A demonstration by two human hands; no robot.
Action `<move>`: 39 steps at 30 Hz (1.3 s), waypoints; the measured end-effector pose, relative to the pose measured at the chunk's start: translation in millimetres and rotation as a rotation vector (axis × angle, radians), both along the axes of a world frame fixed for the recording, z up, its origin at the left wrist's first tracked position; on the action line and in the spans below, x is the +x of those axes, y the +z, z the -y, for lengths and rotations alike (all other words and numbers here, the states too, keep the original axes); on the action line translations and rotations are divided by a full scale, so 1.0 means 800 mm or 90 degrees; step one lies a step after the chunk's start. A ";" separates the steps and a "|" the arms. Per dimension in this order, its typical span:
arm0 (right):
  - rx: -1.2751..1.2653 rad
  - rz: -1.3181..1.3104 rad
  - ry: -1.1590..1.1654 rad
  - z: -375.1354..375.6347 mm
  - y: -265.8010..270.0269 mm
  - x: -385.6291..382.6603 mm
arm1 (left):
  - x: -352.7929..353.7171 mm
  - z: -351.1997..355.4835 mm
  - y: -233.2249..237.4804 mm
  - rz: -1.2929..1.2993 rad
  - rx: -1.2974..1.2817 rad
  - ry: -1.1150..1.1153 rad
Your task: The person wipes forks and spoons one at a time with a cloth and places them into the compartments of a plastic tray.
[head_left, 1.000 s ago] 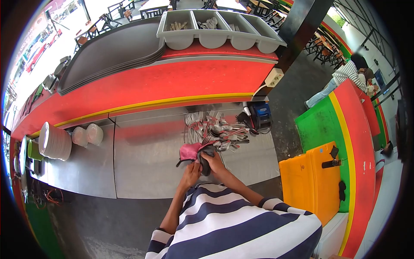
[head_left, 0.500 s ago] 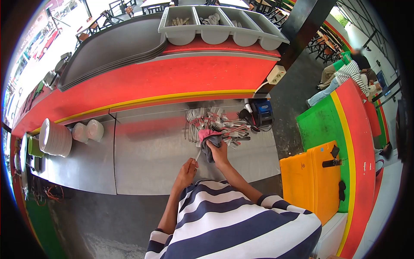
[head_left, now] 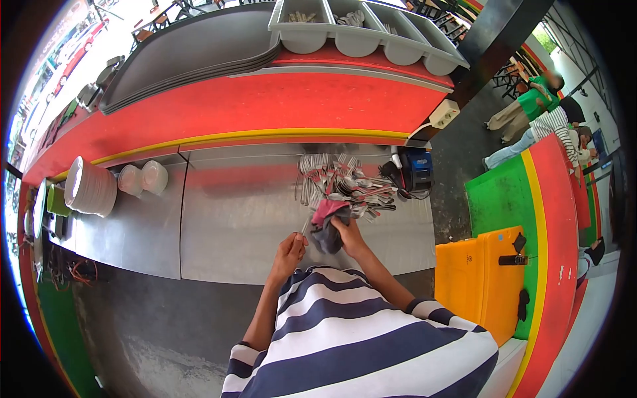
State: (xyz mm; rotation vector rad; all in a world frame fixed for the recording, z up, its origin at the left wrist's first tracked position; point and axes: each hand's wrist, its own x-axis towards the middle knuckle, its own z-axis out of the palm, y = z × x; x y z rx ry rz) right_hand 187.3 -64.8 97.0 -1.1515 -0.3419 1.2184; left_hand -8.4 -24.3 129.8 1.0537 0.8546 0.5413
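My left hand (head_left: 289, 252) is closed on the end of a thin piece of cutlery (head_left: 306, 224), whose type I cannot make out. In my right hand (head_left: 349, 236) is a bunched grey and pink cloth (head_left: 329, 229), held beside that piece. Just beyond both hands, a pile of metal forks and other cutlery (head_left: 345, 184) lies on the steel counter (head_left: 232, 225). The cloth hides the near edge of the pile.
Stacked white plates (head_left: 89, 188) and clear bowls (head_left: 142, 178) stand at the left. A blue and black device (head_left: 416, 174) sits right of the pile. Beyond are dark trays (head_left: 192, 56) and a grey cutlery holder (head_left: 365, 33). A yellow box (head_left: 471, 278) and several people are at right.
The camera view has shifted, so the counter and pile appear higher and further right. The cloth is more spread, with more pink showing. A person in green now stands more upright in the background.
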 end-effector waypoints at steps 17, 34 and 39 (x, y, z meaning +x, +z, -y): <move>-0.110 0.003 0.068 -0.016 -0.014 -0.042 | -0.002 0.007 -0.001 -0.186 0.187 -0.086; -0.090 0.472 0.483 0.002 -0.032 -0.012 | 0.000 -0.006 -0.014 -0.097 0.141 0.081; 0.037 0.199 0.275 -0.020 0.005 -0.015 | 0.032 -0.019 0.004 -0.107 0.187 0.061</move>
